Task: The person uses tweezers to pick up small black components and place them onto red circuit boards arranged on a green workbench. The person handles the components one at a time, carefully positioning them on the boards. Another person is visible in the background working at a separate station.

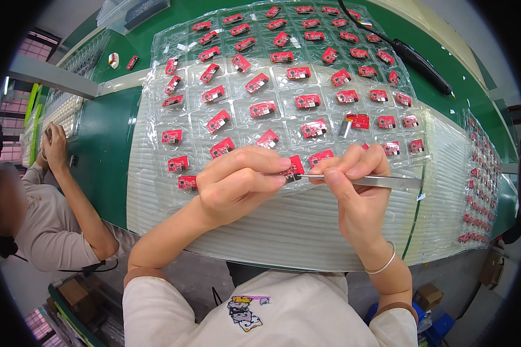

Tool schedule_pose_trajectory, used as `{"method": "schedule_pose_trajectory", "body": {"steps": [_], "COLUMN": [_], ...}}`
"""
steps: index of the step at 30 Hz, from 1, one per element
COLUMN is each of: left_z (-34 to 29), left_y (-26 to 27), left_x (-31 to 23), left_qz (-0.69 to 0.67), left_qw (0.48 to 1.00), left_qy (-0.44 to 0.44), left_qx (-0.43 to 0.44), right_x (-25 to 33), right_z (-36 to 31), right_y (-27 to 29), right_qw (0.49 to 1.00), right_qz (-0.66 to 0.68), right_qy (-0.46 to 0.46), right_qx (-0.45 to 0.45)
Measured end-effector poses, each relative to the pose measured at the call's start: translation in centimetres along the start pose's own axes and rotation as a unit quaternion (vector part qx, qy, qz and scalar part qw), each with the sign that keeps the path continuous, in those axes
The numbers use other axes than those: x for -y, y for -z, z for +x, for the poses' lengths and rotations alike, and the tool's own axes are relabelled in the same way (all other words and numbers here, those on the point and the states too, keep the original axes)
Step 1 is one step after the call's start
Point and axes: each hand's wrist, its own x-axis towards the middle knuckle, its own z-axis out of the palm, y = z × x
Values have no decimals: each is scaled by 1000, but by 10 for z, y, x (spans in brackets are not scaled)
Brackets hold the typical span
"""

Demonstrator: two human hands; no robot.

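Between the fingers of my left hand [237, 182] is a small red circuit board [295, 167], held up over the near edge of a clear plastic tray [156, 118]. My right hand [359, 188] grips metal tweezers [388, 182], their tips touching or very close to the dark part on the board's lower edge. Many red circuit boards lie in the tray's pockets, among them one [314, 128] just beyond my hands. A board with a silver part [345, 127] beside it lies near my right hand.
A black pen-like tool [422, 66] with a cord lies at the far right. Another tray of red boards [480, 179] stands on the right. At left a co-worker [58, 220] sits with hands raised near a white tray. A clear bin [127, 14] stands at the back left.
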Motion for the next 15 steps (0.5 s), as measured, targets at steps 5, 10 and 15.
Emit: {"method": "schedule_pose_trajectory", "body": {"steps": [5, 10, 15], "left_z": [0, 1, 0], "left_y": [-1, 0, -1], "left_x": [1, 0, 0], "left_qz": [3, -7, -7], "left_qw": [1000, 1000, 1000], "left_qy": [1, 0, 8], "left_qx": [2, -3, -6], "right_x": [-1, 0, -1], "right_z": [0, 0, -1], "right_y": [1, 0, 0], "right_qw": [1000, 1000, 1000], "right_qz": [4, 2, -3], "right_qy": [-3, -5, -6], "right_qx": [-4, -6, -4]}}
